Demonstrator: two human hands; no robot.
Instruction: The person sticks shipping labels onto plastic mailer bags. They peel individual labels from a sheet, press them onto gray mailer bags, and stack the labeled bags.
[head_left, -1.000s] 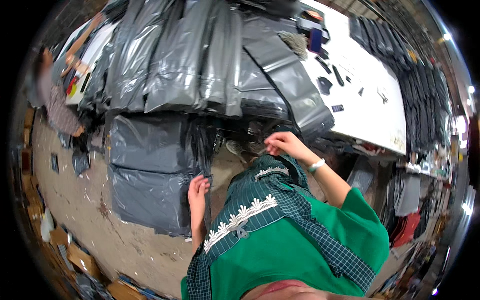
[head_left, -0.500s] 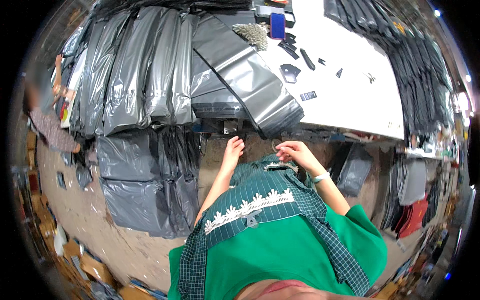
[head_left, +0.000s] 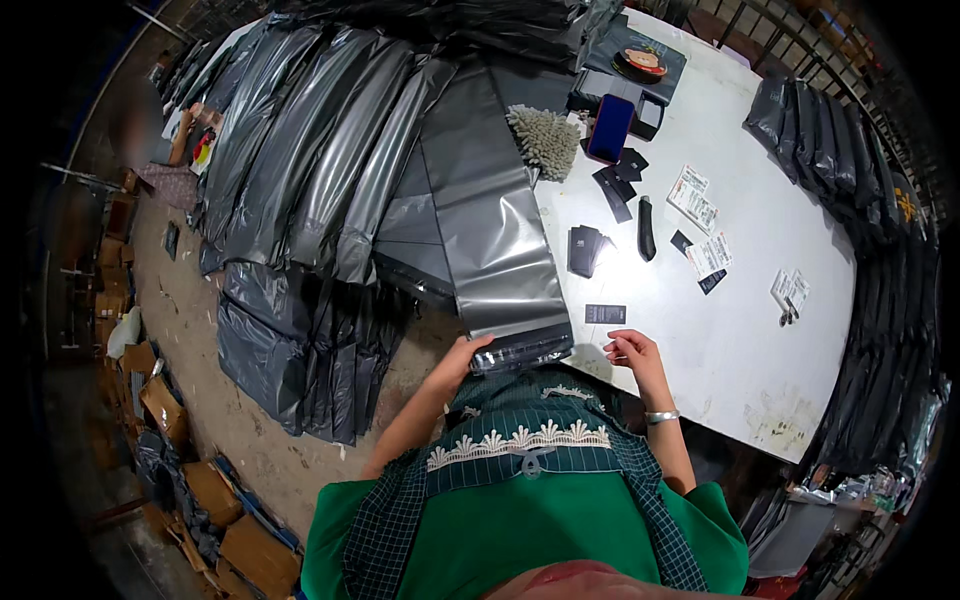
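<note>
My left hand (head_left: pixel 464 358) grips the near left corner of a grey plastic mailing bag (head_left: pixel 490 230), thumb on top and the other fingers mostly hidden beneath. The bag lies at a slant over more flat grey bags (head_left: pixel 410 235), its dark, glossy end strip at the table's near edge. My right hand (head_left: pixel 634 354) hovers at the table's front, fingers bent but apart, with nothing visible in it. Just beyond it lies a small black tag (head_left: pixel 606 314). Further off are a fan of black cards (head_left: pixel 585 250) and a black cutter-like tool (head_left: pixel 646 230).
The white table (head_left: pixel 720 350) also bears white label sheets (head_left: pixel 693 200), a phone (head_left: pixel 610 128) and a fuzzy grey-beige cloth item (head_left: pixel 543 142). Filled grey bags (head_left: pixel 310 150) stand in rows at left; stacked black bags (head_left: pixel 860 220) line the right. A co-worker's arm (head_left: pixel 181 138) shows far left.
My view has turned toward the right. My left hand has come up from in front of my apron and taken hold of the bag's corner. My right hand has moved to the table's front edge.
</note>
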